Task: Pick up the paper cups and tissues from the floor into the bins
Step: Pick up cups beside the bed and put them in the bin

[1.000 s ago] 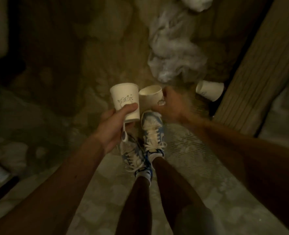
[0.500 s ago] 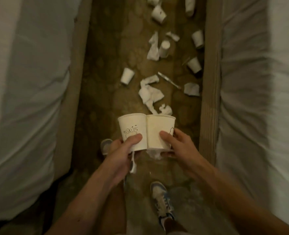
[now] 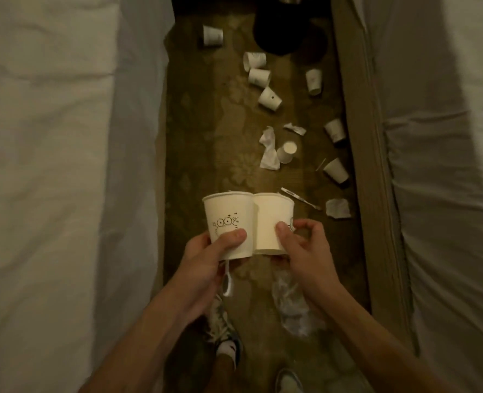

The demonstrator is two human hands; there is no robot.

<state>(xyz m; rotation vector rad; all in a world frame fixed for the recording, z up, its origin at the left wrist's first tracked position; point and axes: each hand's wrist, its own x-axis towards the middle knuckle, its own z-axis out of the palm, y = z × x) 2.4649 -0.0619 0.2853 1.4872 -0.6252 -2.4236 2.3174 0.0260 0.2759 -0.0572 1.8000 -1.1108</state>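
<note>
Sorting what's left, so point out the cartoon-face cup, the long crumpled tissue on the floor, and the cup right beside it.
Cartoon-face cup (image 3: 229,219): head view, printed side wall.
Crumpled tissue (image 3: 270,160): head view, lower fold.
Cup beside the tissue (image 3: 284,156): head view, side wall.

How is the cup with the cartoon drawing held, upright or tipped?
Upright: the cartoon cup has its wide rim on top and its narrow base below, gripped by the left hand.

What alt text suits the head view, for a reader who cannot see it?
From above, the left hand holds a cartoon-printed cup beside a second cup in the right hand. Ahead, fallen cups and tissues litter the floor between two white beds.
</note>
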